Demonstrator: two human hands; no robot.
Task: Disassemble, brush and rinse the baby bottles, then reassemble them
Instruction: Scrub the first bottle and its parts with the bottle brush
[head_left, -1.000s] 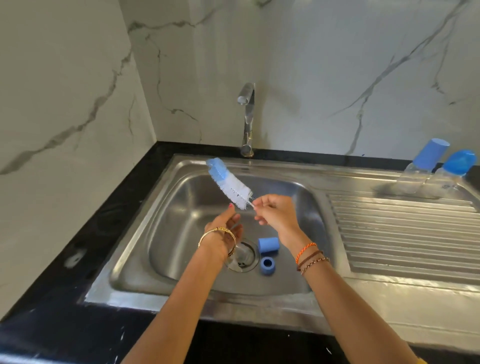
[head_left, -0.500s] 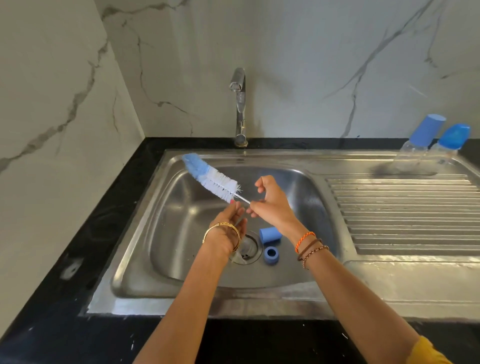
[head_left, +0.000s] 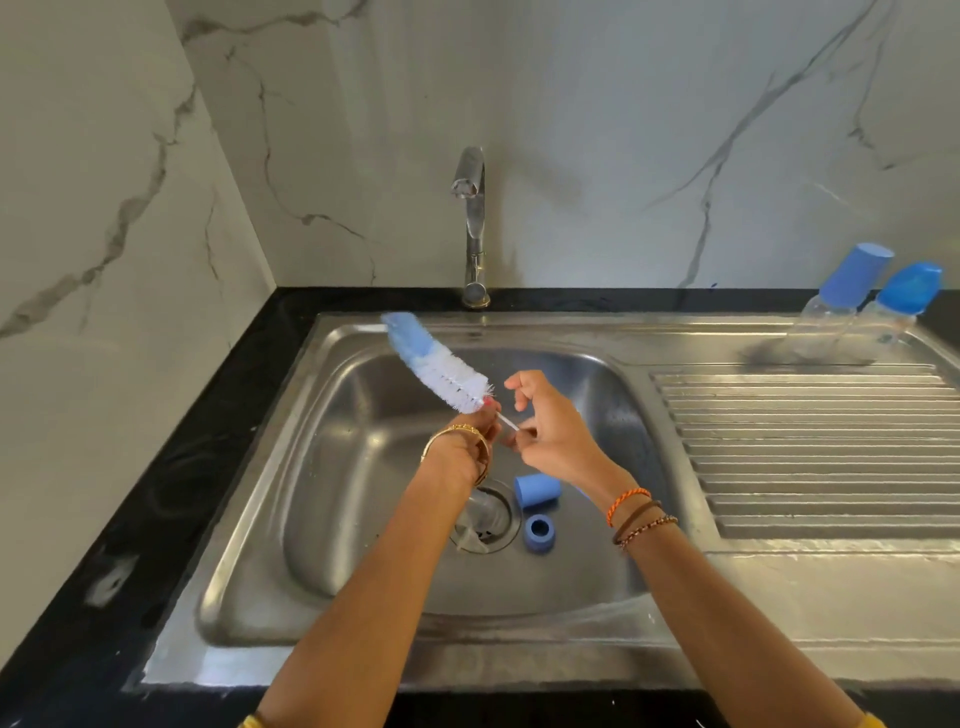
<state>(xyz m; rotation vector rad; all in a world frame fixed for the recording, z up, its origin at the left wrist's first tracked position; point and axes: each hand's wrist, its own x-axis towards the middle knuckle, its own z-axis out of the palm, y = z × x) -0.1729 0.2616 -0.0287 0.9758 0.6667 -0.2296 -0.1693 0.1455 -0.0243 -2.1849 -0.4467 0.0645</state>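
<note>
Stainless steel sink (head_left: 675, 613) fills the centre of the frame, set in a black bench (head_left: 171, 499). At mid-frame both hands meet above the basin. The right hand (head_left: 553, 434) pinches the thin wire stem of the bottle brush (head_left: 436, 371); the left hand (head_left: 470, 441) is curled at the base of the bristles, and whether it grasps the stem or a clear part beneath it cannot be told. The brush head points to the upper left.

Change noted: over the last second the brush head has swung lower and further left, and the hands have drawn closer together at the stem. Judgement: brushing of a small part is under way or about to start.

Disassembled parts lie near the drain (head_left: 485, 517), lower centre: a blue cap (head_left: 537, 490) on its side, a blue collar ring (head_left: 538, 531) just below it, and a clear piece, probably the teat, at the drain. Two capped baby bottles (head_left: 852, 306) stand at the upper right on the drainboard, untouched. The tap (head_left: 471, 228) shows no water running, so rinsing is judged outstanding.
</note>
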